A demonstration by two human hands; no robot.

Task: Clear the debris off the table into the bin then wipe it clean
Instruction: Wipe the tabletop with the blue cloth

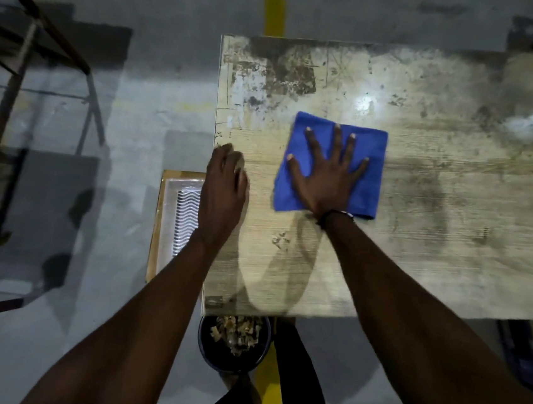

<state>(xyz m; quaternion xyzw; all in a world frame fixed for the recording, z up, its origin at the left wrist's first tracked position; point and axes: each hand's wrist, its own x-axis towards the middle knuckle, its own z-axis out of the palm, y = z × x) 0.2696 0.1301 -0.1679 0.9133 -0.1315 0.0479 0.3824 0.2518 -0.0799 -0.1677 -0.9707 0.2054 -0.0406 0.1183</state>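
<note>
Pressing a folded blue cloth (354, 168) flat against a stained wooden table (421, 218), the person's right hand (326, 178) lies palm-down with all five fingers (309, 140) spread wide, gripping nothing and simply bearing on the fabric. The cloth sits a little toward 10 o'clock from the tabletop's middle, its near edge touching the wrist, where a dark band (336, 214) circles the arm.

At 9 o'clock from the cloth, the left hand (224, 184) rests on the table's left edge, fingers curled loosely inward; whether it holds anything cannot be told from this angle. Just beside that hand, off the table at 8 o'clock, a white tray (176, 218) with a ribbed panel lies in a brown frame at a lower level.

The tabletop shows dark blotches and worn patches, heaviest toward 11 o'clock, with a bright glare spot at 12 o'clock from the cloth.

Below the table's near edge, at 6 o'clock, a dark round bin (232, 339) stands on the grey floor, holding pale shredded debris (238, 332). A yellow floor line (274, 5) runs under the table from 12 to 6 o'clock.
</note>
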